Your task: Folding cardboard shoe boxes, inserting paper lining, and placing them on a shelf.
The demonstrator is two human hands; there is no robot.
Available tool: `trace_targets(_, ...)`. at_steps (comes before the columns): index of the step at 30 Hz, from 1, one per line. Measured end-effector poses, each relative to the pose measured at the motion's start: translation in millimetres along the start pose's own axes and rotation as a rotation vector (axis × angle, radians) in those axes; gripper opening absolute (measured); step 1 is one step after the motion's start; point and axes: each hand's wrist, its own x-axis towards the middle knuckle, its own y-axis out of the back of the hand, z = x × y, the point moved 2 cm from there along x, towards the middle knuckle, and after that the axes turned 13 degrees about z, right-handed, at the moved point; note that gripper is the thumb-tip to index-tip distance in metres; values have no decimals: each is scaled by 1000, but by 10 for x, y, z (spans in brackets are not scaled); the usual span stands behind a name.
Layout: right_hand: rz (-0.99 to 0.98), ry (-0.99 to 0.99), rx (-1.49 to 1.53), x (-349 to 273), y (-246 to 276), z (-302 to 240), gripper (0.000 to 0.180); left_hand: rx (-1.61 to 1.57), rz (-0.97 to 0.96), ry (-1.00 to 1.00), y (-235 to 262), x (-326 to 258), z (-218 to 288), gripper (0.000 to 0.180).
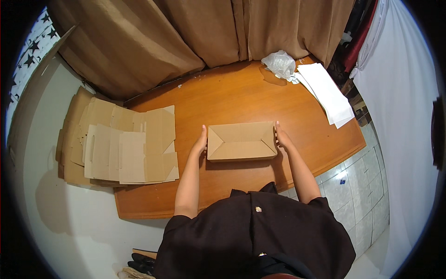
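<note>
A small rectangular cardboard box (241, 149) is in front of me over the middle of the table, its folded flaps showing diagonal creases at the two ends. My left hand (200, 143) is against its left end, thumb pointing up and away from me. At the opposite end, my right hand (282, 138) presses the box's right side, its thumb near the far corner. Together the two hands hold the box between them. The fingers beneath and behind the ends are mostly hidden.
Flattened cardboard sheets (132, 153) lie piled at the table's left. White paper sheets (327, 93) and a crumpled clear plastic bag (279, 64) are at the far right of the wooden table (223, 97). Brown curtains (204, 28) hang along its far edge.
</note>
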Motion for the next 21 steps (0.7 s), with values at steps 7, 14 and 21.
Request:
trace_targets(7,-10,402,999,-211,372,-469,42,-925,-222,-831,261,-198,178,57)
trace_targets(14,142,308,907,-357,216,-25,19,-569,42,-698,-155,-374,-310,78)
trace_targets(21,236,400,767,-572,230,572,25,155,207,-1074,-532,-551,-632,80)
